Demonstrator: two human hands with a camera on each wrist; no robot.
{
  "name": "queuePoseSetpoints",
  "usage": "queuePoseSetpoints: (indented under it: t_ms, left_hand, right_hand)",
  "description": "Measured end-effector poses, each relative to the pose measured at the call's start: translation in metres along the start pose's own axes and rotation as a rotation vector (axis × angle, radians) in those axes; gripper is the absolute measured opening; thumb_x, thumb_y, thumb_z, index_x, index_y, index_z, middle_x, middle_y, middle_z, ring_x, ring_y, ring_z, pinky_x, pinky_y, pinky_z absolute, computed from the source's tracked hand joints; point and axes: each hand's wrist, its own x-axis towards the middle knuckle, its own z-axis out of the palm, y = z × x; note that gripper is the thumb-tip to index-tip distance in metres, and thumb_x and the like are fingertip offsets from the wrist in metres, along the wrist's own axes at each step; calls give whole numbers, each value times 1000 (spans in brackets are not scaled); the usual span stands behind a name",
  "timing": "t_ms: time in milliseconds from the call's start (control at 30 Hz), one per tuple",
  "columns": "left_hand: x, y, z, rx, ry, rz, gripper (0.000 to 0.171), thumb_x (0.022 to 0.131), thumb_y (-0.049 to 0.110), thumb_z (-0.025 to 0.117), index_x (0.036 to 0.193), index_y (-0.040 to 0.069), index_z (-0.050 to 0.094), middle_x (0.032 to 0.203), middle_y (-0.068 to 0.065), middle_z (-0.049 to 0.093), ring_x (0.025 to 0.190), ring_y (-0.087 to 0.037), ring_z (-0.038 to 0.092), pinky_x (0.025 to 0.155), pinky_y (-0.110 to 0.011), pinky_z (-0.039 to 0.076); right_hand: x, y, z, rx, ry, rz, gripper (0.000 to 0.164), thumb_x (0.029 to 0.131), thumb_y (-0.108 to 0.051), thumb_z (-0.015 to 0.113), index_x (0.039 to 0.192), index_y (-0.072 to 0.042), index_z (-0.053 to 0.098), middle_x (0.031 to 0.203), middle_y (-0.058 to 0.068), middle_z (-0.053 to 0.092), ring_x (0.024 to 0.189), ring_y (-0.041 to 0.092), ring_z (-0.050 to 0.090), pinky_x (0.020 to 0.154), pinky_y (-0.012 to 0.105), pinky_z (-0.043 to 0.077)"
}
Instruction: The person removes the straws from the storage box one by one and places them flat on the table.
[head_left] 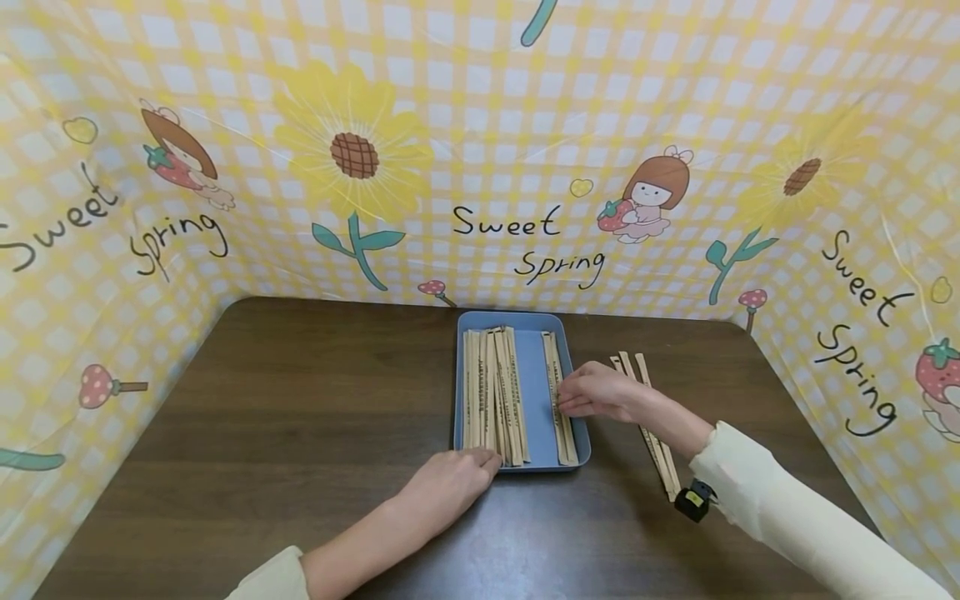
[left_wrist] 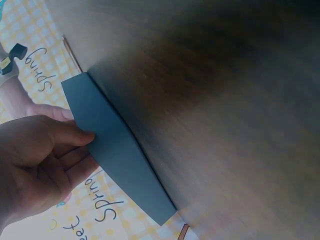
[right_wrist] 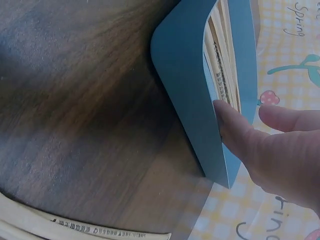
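Observation:
A blue rectangular tray point(head_left: 534, 350) holds long, thin sticks in printed tan paper sleeves. A larger bunch of paper-wrapped sticks point(head_left: 491, 392) fills its left side, and a smaller bundle point(head_left: 566, 437) lies along the right wall. My left hand point(head_left: 459, 483) grips the near left edge of the tray, the thumb on the outer wall point(left_wrist: 115, 130) and the fingers over the rim. Reaching over the right rim, my right hand point(head_left: 600, 392) touches the smaller bundle. In the right wrist view its thumb and a finger are spread apart, with the tips partly hidden behind the tray wall.
More paper-wrapped sticks point(head_left: 663, 467) lie on the brown table point(head_left: 322, 392) right of the tray, partly under my right forearm. A yellow checked cloth point(head_left: 480, 150) with flower prints surrounds the table at the back and sides.

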Motion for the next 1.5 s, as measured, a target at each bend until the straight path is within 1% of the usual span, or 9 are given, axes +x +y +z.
queuePoseSetpoints:
  t_ms: [267,467,633,767,900,1033,1200,1367,1500]
  left_hand:
    - [0,0,-2,-8,-26,-7,34,88,-1,70,122,4,70,120,-10,69,112,-21,65,84,-27,58]
    - [0,0,0,-5,-17,-8,33,88,-1,70,121,4,70,119,-9,69,112,-21,65,84,-27,58]
    - [0,0,0,4,-3,-8,34,87,-1,71,120,4,70,119,-9,69,111,-20,65,81,-26,58]
    - [0,0,1,7,-2,-8,34,87,0,71,120,4,70,118,-9,69,111,-20,65,82,-26,58]
    - [0,0,1,11,-2,-6,33,88,0,70,120,5,70,118,-8,69,110,-19,65,82,-26,58]
    - [0,0,0,16,-2,-1,33,88,0,70,120,5,70,117,-8,69,109,-19,65,80,-25,58]
    - [0,0,0,15,5,2,31,88,0,69,119,4,70,117,-8,69,110,-19,65,80,-26,58]
    - [0,0,-1,20,3,0,31,89,1,68,119,5,70,118,-8,69,111,-20,65,83,-27,58]
    - [0,0,-1,30,10,3,30,89,1,67,118,5,71,118,-8,69,110,-19,65,82,-27,58]
  right_hand:
    - [9,1,7,-6,22,11,46,104,-2,43,136,28,31,131,44,43,127,50,47,105,49,45]
    - [15,1,8,-13,12,-2,42,104,0,39,135,28,34,134,44,43,128,50,46,104,48,45]
    - [24,5,11,-33,56,-18,37,102,3,43,130,28,41,130,41,50,122,46,54,100,44,50]
    - [30,8,15,-90,100,-40,31,98,4,52,121,26,53,116,36,62,108,40,65,89,39,57]
    - [35,9,21,-142,154,-40,22,94,3,59,105,21,64,97,28,69,89,32,72,78,35,61]
    - [39,9,24,-231,205,-50,16,92,2,63,90,17,69,83,23,71,76,26,72,70,32,62]
    - [44,8,25,-368,257,-76,18,92,-1,66,80,11,72,72,17,71,67,23,72,63,30,61]
    - [47,6,28,-421,295,-78,23,91,-3,69,71,8,72,64,14,69,59,20,70,59,30,61]
    - [50,6,31,-475,312,-90,24,89,-5,71,67,5,73,60,11,68,55,17,68,56,29,60]
